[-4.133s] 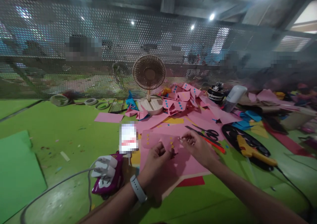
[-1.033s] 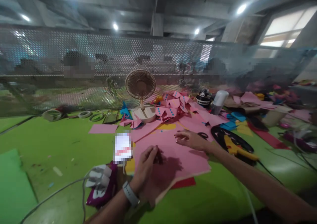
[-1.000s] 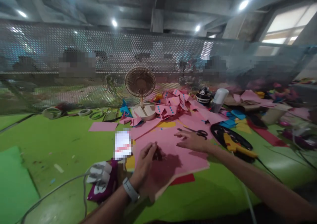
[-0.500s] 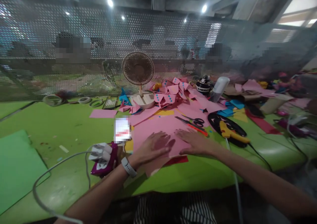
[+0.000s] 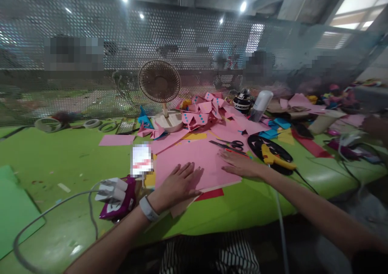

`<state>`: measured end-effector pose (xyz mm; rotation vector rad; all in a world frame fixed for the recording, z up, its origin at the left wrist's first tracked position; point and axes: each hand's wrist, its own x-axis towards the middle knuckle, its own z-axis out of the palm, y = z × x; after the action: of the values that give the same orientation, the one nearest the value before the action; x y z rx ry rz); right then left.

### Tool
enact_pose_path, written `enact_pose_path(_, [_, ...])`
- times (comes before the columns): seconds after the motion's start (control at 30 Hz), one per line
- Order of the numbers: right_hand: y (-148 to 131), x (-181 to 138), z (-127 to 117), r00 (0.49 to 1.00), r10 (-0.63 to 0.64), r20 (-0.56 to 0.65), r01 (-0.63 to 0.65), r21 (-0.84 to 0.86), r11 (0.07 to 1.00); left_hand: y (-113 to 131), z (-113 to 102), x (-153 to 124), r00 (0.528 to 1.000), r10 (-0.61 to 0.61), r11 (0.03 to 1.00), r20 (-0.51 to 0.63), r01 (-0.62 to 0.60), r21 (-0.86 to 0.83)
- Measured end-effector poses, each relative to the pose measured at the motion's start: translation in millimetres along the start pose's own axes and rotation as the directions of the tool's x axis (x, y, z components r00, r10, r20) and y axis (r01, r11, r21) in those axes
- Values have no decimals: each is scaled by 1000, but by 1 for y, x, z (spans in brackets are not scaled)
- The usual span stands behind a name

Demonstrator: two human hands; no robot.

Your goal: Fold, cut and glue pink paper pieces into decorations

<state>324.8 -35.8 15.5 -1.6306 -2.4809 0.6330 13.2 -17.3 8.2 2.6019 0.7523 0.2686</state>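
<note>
On the green table [image 5: 75, 161], paper scraps [image 5: 209, 108] below mesh fencing [image 5: 121, 51].

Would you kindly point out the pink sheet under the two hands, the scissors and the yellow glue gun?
pink sheet [image 5: 194, 157]: head view, on the bare middle of the sheet.
scissors [image 5: 237, 144]: head view, on the black handle loops.
yellow glue gun [image 5: 273, 158]: head view, on its yellow body.

Nothing is legible: white lettering on the round black-and-white container [image 5: 243, 101] is blurred; print on the white card [image 5: 141, 165] is pixelated.
</note>
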Motion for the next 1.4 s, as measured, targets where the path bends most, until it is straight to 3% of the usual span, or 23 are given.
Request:
enact_pose_path(0.13, [24,-4,1,991,93,-93,-99,-71,993,-2,0,0,1000,7,999,19,-8,45])
enact_pose_path(0.23, [31,-7,0,990,94,-108,-102,-79,992,-3,-3,-1,999,-2,1000,32,1,27])
enact_pose_path(0.57, [32,-35,-12,999,-23,27,21,52,998,0,-15,-6,1000,-9,988,23,13,-154])
enact_pose_path(0.83, [46,-41,10,990,-133,-39,133,-3,991,4,-15,-12,1000,6,983,1,-5,-181])
enact_pose_path(0.97, [59,-42,20,989,-126,-82,123,-49,991,2,-12,-14,999,-22,980,-25,17,-200])
enact_pose_path(1.13, [64,-43,23,981,-155,-116,141,-116,983,4,-12,-12,1000,-28,995,7,29,-93])
enact_pose_path(1.4, [56,-38,22,956,-159,-247,156,-33,987,2,-15,-12,996,6,995,88,-14,95])
